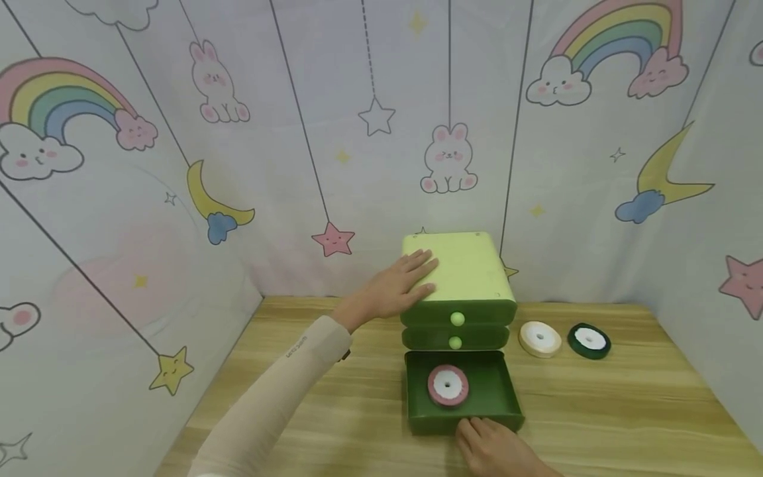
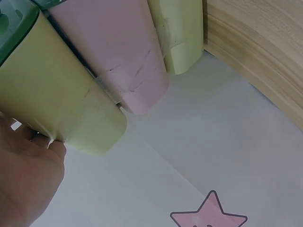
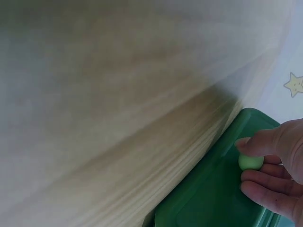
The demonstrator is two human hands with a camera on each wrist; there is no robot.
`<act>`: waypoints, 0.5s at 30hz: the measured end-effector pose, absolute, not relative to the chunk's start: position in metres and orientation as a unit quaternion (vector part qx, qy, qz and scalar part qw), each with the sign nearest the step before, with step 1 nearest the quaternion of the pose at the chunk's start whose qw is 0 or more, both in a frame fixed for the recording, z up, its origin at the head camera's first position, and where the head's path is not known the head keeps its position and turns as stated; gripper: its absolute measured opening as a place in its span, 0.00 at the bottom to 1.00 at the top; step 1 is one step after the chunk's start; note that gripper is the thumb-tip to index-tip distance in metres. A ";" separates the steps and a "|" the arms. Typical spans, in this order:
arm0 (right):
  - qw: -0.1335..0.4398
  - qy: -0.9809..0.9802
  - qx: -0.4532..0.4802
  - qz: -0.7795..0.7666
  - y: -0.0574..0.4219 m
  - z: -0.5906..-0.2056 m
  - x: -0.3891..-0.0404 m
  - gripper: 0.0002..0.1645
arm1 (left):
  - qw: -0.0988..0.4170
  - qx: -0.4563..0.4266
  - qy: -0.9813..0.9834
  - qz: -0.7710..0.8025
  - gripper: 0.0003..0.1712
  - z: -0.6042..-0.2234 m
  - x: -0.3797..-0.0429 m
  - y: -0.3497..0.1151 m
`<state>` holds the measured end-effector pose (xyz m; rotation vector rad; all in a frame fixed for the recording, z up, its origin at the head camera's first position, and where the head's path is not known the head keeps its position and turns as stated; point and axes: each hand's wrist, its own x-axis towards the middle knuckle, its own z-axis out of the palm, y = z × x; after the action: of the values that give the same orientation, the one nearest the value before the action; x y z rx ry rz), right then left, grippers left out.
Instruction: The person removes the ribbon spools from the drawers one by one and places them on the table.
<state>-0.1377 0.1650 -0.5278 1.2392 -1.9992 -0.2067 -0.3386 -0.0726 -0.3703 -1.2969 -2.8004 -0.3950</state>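
A small drawer cabinet (image 1: 471,265) with a pale yellow-green top and green drawer fronts stands on the table. Its bottom drawer (image 1: 489,397) is pulled out, and a pink ribbon spool (image 1: 448,396) with a white centre lies inside. My left hand (image 1: 396,285) rests on the cabinet's top near the left edge, fingers stretched out flat. At the front of the bottom drawer, my right hand (image 1: 497,447) pinches the round light-green knob (image 3: 251,162) between thumb and fingers, as the right wrist view shows. The two upper drawers are closed.
Right of the cabinet, a cream ribbon spool (image 1: 527,341) and a dark green ribbon spool (image 1: 573,343) lie on the wooden table (image 1: 334,411). A printed curtain (image 1: 286,165) hangs behind and along both sides. In the left wrist view, the cabinet's side has a pink section (image 2: 113,47).
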 end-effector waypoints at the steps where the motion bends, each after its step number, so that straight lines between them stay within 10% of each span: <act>1: 0.379 -0.784 0.485 -0.082 0.165 -0.528 -0.137 0.39 | 0.015 -0.417 -0.900 -0.128 0.40 -0.370 -0.339 -0.073; 15: 0.310 -0.822 0.472 -0.081 0.166 -0.525 -0.125 0.40 | 0.015 -0.418 -0.899 -0.130 0.40 -0.371 -0.338 -0.072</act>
<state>-0.1252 0.1658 -0.5245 1.2453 -2.1697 -0.2132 -0.3383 -0.0716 -0.3708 -1.3003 -2.7974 -0.4035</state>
